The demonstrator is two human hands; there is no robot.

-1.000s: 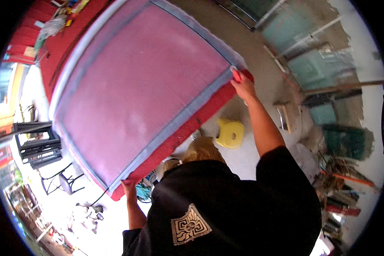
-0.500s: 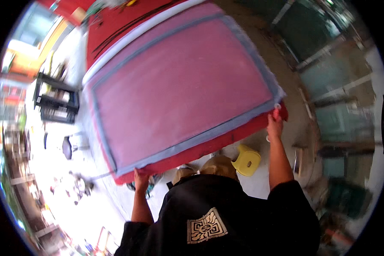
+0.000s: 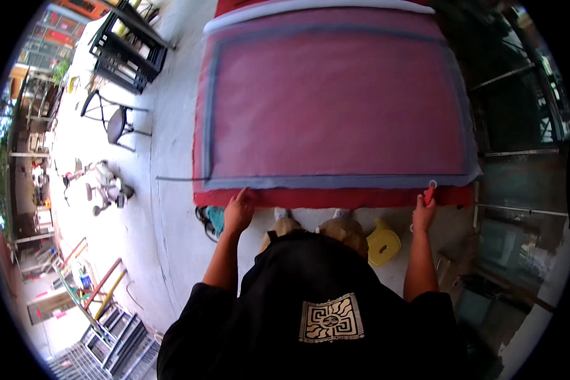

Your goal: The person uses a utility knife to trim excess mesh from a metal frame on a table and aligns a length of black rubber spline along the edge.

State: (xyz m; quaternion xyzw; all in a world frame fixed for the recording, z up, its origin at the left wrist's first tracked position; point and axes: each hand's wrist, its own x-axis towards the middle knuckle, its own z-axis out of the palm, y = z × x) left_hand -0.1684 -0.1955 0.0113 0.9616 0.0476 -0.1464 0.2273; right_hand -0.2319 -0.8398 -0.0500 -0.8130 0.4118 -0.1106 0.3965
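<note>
A pale translucent mesh sheet (image 3: pixel 335 107) lies over a grey rectangular frame (image 3: pixel 335 181) on a red-covered table (image 3: pixel 335 197). My right hand (image 3: pixel 424 214) is closed round a red-handled spline roller (image 3: pixel 430 192), whose pale wheel rests at the near right edge of the sheet. At the near left edge, my left hand (image 3: pixel 239 214) has its fingers bent, with the fingertips on the mesh border; their exact grip is hard to make out. A thin dark cord (image 3: pixel 178 178) sticks out past the frame's near left corner.
A white roll (image 3: pixel 323 6) lies across the table's far end. Beside my feet stands a yellow stool (image 3: pixel 384 246). Glass panes in frames (image 3: pixel 519 171) line the right side. On the left are a dark chair (image 3: pixel 117 123), black crates (image 3: pixel 130 47) and a scooter (image 3: pixel 104 187).
My view has turned, so the table now appears squarer and farther right. Both hands stay at the near edge, the right still holding the spline roller.
</note>
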